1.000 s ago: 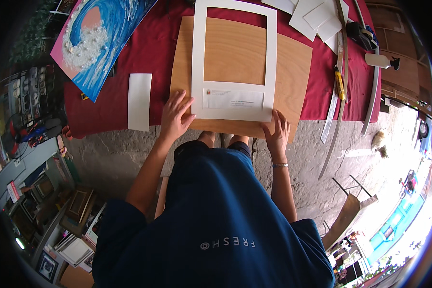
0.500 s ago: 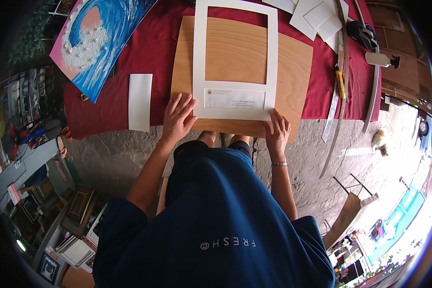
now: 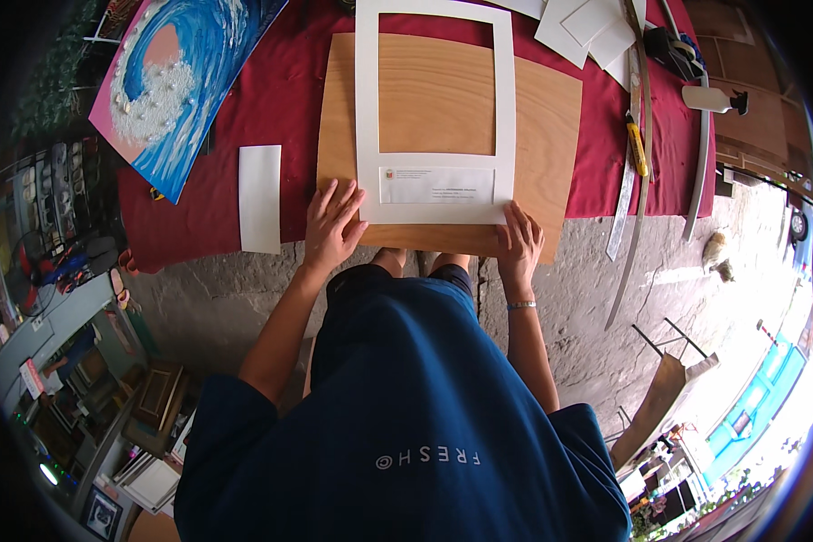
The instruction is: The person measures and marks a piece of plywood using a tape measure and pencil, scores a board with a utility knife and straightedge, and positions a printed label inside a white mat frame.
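A white picture mat [image 3: 368, 108] with a large window lies on a brown plywood board [image 3: 544, 117]. Below the window, a printed paper slip [image 3: 438, 186] shows in a smaller opening. My left hand [image 3: 334, 226] rests at the mat's lower left edge, fingers stretched out over the wood and the mat's border. At the lower right corner, my right hand [image 3: 520, 242] lies with its fingers extended, fingertips touching the mat's edge. Neither hand grips anything. Through the large window the bare wood grain is visible.
Dark red cloth [image 3: 190, 226] covers the table. To the left are a wave painting [image 3: 176, 90] and a white card strip [image 3: 260, 199]. On the right lie white card pieces [image 3: 587, 27], a yellow cutter [image 3: 637, 144], a metal ruler [image 3: 620, 221] and a spray bottle [image 3: 709, 98].
The view has shifted slightly, so the table things appear a little further left. Both hands keep nearly the same place at the mat's lower corners.
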### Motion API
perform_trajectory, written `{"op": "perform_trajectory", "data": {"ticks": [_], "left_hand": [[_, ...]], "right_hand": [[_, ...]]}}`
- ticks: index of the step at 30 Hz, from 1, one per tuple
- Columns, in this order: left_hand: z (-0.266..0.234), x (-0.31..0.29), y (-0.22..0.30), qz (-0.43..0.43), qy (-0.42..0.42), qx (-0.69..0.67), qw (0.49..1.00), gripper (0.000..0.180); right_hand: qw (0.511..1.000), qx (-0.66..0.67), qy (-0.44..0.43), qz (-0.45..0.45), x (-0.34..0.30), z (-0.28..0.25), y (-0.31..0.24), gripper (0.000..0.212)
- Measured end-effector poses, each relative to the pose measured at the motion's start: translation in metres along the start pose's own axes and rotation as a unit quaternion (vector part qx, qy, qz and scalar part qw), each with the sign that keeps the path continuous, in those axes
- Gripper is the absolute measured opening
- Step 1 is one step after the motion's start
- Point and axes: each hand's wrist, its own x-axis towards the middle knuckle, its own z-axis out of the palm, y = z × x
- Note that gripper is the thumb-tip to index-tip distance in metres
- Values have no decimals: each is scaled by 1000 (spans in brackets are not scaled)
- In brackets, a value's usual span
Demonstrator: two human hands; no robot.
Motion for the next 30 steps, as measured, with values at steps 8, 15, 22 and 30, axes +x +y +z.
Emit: {"op": "perform_trajectory", "data": {"ticks": [8, 15, 22, 30], "left_hand": [[-1, 1, 0, 0, -4, 0, 1000, 58], [0, -1, -2, 3, 2, -4, 1000, 59], [-1, 0, -3, 3, 5, -19, 1000, 57], [-1, -1, -4, -1, 4, -21, 1000, 57]], "right_hand": [[1000, 3, 7, 2, 0, 3, 0, 46], [1000, -5, 4, -5, 0, 2, 0, 46], [1000, -10, -1, -4, -1, 2, -2, 47], [1000, 2, 4, -1, -3, 3, -6, 46]]}}
